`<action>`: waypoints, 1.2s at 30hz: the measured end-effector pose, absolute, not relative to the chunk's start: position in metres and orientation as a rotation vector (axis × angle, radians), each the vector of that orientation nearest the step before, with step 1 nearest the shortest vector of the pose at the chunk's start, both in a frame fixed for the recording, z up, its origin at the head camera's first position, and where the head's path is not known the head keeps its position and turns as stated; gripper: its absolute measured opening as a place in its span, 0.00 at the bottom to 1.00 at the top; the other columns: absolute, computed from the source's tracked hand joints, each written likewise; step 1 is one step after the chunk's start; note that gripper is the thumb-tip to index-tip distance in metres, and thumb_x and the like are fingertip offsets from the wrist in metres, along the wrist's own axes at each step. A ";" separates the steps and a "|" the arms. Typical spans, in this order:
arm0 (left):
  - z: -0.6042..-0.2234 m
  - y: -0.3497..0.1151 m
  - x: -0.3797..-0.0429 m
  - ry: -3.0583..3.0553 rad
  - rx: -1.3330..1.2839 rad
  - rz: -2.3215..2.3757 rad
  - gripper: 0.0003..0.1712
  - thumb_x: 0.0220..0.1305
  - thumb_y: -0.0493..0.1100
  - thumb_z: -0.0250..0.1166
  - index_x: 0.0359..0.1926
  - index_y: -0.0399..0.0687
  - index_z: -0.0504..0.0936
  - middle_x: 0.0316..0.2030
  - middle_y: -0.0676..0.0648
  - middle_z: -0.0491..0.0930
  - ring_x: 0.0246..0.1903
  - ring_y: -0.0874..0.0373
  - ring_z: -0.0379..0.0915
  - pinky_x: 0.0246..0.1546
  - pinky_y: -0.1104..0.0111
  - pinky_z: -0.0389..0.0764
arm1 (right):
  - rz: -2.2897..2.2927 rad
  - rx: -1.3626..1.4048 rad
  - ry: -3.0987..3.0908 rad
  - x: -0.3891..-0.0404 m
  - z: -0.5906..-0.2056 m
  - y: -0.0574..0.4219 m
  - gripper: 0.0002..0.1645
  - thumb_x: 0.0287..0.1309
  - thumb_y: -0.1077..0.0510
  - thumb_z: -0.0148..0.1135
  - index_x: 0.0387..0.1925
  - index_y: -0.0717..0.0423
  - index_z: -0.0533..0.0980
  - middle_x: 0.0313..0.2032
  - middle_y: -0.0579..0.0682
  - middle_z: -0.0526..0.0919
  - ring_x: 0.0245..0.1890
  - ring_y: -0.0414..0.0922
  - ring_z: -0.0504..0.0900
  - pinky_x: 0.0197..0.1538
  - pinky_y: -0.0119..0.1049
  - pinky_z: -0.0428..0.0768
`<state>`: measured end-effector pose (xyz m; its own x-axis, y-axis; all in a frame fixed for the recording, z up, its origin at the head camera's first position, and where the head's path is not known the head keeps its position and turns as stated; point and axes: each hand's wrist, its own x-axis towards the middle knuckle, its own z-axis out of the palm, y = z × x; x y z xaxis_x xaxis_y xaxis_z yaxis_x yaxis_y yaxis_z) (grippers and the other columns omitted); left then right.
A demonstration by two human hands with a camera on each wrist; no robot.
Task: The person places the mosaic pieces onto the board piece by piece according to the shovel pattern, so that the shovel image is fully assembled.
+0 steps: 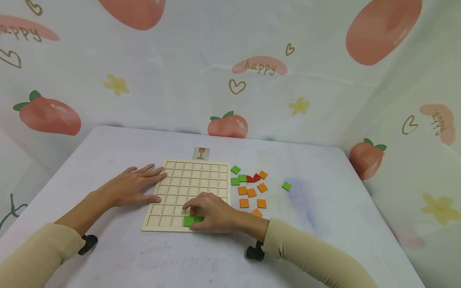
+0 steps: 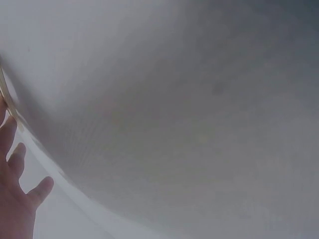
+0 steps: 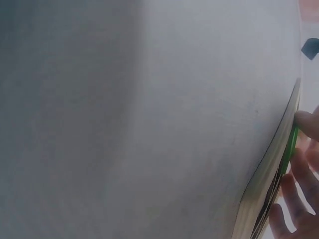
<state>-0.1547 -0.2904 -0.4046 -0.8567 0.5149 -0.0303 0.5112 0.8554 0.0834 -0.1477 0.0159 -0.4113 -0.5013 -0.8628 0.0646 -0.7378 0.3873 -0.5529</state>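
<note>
A pale wooden grid board lies on the table. My left hand is spread at its left edge, with fingertips and thumb touching the rim; part of this hand shows in the left wrist view. Bent over the board's lower rows is my right hand, thumb low and fingers apart. Two green square tiles sit side by side in the bottom row, the right one partly covered by this hand. In the right wrist view, the thumb and fingers are around a green tile edge at the board.
Loose orange tiles, green tiles and red curved pieces lie right of the board. One green tile lies farther right. A small picture card lies behind the board. A fruit-patterned cloth hangs behind the table.
</note>
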 end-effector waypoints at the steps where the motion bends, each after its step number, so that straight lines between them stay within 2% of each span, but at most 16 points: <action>1: -0.405 -0.291 -0.155 2.977 0.826 0.112 0.48 0.62 0.75 0.55 0.73 0.52 0.67 0.72 0.46 0.64 0.72 0.39 0.55 0.61 0.35 0.61 | -0.778 -1.422 2.414 -0.148 -0.411 0.016 0.25 0.55 0.51 0.74 0.55 0.48 0.79 0.36 0.32 0.80 0.42 0.30 0.72 0.51 0.23 0.70; 7: -0.404 -0.290 -0.155 2.979 0.832 0.107 0.48 0.62 0.75 0.55 0.73 0.52 0.67 0.72 0.46 0.64 0.72 0.40 0.55 0.61 0.35 0.61 | -0.774 -1.431 2.415 -0.147 -0.411 0.016 0.25 0.54 0.50 0.74 0.55 0.48 0.80 0.37 0.33 0.80 0.43 0.31 0.73 0.50 0.23 0.70; 21: -0.406 -0.291 -0.154 2.986 0.832 0.118 0.48 0.62 0.75 0.56 0.73 0.51 0.67 0.72 0.46 0.64 0.72 0.39 0.56 0.61 0.36 0.62 | -0.789 -1.461 2.386 -0.147 -0.409 0.020 0.24 0.57 0.52 0.72 0.56 0.49 0.80 0.41 0.35 0.83 0.45 0.29 0.75 0.56 0.25 0.70; 31: -0.406 -0.290 -0.154 2.982 0.846 0.119 0.48 0.62 0.74 0.56 0.73 0.50 0.67 0.72 0.46 0.65 0.71 0.39 0.56 0.61 0.36 0.62 | -0.910 -1.367 2.440 -0.163 -0.396 0.063 0.23 0.57 0.59 0.70 0.55 0.57 0.79 0.44 0.47 0.85 0.48 0.42 0.80 0.56 0.34 0.75; 36: -0.404 -0.290 -0.154 2.984 0.849 0.111 0.48 0.62 0.74 0.56 0.73 0.49 0.67 0.72 0.45 0.65 0.71 0.39 0.56 0.60 0.36 0.63 | -1.003 -1.272 2.513 -0.177 -0.394 0.103 0.24 0.56 0.63 0.69 0.56 0.61 0.78 0.45 0.51 0.86 0.50 0.45 0.82 0.51 0.42 0.81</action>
